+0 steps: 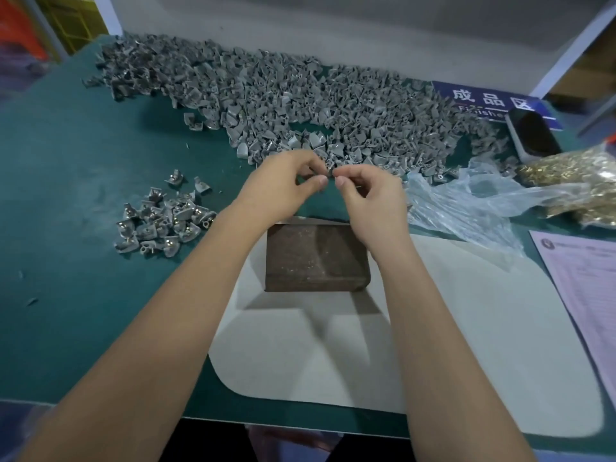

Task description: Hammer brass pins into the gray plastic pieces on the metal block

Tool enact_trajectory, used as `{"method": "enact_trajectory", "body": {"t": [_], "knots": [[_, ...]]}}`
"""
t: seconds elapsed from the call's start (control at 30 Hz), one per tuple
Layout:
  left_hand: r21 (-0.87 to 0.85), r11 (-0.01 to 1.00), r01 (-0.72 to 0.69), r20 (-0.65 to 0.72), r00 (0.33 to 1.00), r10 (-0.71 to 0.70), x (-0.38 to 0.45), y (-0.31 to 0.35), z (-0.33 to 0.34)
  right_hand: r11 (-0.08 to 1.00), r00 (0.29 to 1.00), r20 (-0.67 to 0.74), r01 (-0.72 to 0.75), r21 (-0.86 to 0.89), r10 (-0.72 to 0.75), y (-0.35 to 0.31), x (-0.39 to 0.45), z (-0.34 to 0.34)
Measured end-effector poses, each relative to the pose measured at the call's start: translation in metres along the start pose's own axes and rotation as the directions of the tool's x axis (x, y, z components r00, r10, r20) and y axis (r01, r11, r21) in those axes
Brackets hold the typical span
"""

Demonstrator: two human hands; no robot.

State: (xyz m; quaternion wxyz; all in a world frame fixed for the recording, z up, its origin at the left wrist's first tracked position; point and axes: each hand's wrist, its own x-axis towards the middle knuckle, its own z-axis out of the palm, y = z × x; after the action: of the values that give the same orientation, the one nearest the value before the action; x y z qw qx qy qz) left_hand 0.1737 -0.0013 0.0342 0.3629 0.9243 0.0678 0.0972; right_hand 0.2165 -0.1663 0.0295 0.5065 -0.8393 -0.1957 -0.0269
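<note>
The desk (66, 181) has a dark green top and fills almost the whole view; behind it stands a pale gray wall panel (333, 25). A light gray mat (433, 345) lies on the desk near its front edge, and the metal block (315, 258), brown and worn, sits on the far part of this mat.

Behind the metal block, a very large heap of gray plastic pieces (266, 91) spreads along the wall panel. To the left of the block lies a smaller pile of gray pieces (160, 221) in which small pins show. To the right of the block there is a crumpled clear plastic bag (466, 208), and further right a bag of brass pins (573, 181). Behind this bag lie a dark phone (533, 135) and a blue sign (483, 101) with white characters. A printed paper sheet (583, 288) lies at the right of the mat.

Both hands are raised just behind the block, over its far edge, and they hide part of it. The left hand (283, 185) pinches one small gray piece (330, 168) between thumb and fingers. The right hand (370, 198) has curled fingers and seems to pinch a thin pin against this piece; the pin is too small to see well.
</note>
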Motion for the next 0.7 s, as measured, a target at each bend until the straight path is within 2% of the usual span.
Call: {"method": "enact_trajectory", "body": {"t": [0.1,0.2,0.43,0.53,0.7], "knots": [[-0.257,0.966,-0.028,-0.101,0.995,0.001,-0.027,-0.004,-0.006,0.997,0.996,0.043,0.076,-0.018,-0.075,-0.007,-0.005,0.007],[-0.406,0.913,-0.035,-0.206,0.977,-0.054,-0.054,-0.009,-0.005,0.988,0.988,0.075,0.142,-0.067,-0.137,-0.013,-0.011,0.009],[-0.413,0.898,-0.154,-0.429,0.902,-0.042,-0.098,-0.016,0.002,0.966,0.964,0.068,0.259,0.008,-0.259,-0.031,-0.036,0.013],[-0.405,0.904,-0.136,-0.458,0.886,-0.072,-0.108,-0.016,0.007,0.953,0.948,0.102,0.302,0.009,-0.301,-0.028,-0.048,0.008],[-0.324,0.937,-0.131,-0.477,0.878,-0.043,-0.116,-0.01,0.012,0.945,0.942,0.085,0.325,0.027,-0.326,-0.026,-0.062,0.002]]}}
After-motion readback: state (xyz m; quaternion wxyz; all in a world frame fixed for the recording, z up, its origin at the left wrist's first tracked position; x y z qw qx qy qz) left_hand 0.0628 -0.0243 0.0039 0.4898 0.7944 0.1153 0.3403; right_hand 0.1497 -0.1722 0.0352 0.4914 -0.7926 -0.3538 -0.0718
